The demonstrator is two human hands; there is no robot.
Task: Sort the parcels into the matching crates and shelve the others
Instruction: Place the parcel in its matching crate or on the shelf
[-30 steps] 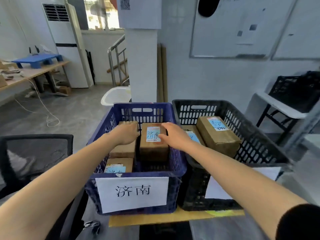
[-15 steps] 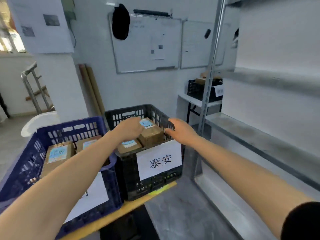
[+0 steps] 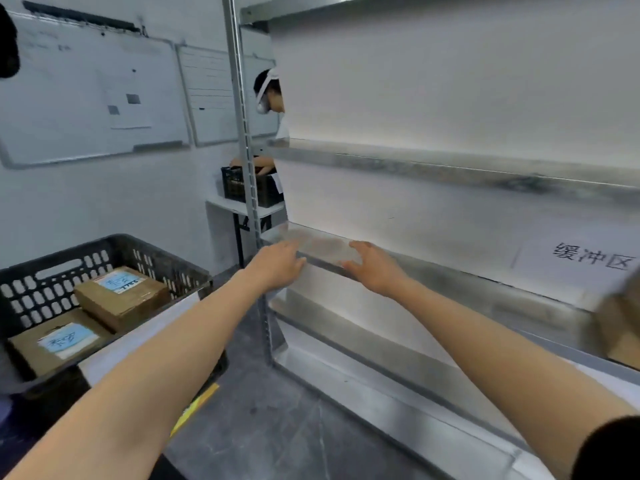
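Both arms stretched toward the metal shelf (image 3: 467,282) at frame centre, left hand (image 3: 277,265) and right hand (image 3: 375,270) loose-fingered, holding nothing, a labelled parcel (image 3: 121,301) and a second parcel (image 3: 55,344) in the black crate (image 3: 145,258), lower left.

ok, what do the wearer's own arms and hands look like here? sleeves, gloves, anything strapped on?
Left hand and right hand are bare: no gloves, and no watch or band at either wrist. The left forearm is uncovered for all of its visible length. The right forearm is uncovered up to a black sleeve at the lower right corner. No cables or markings show.
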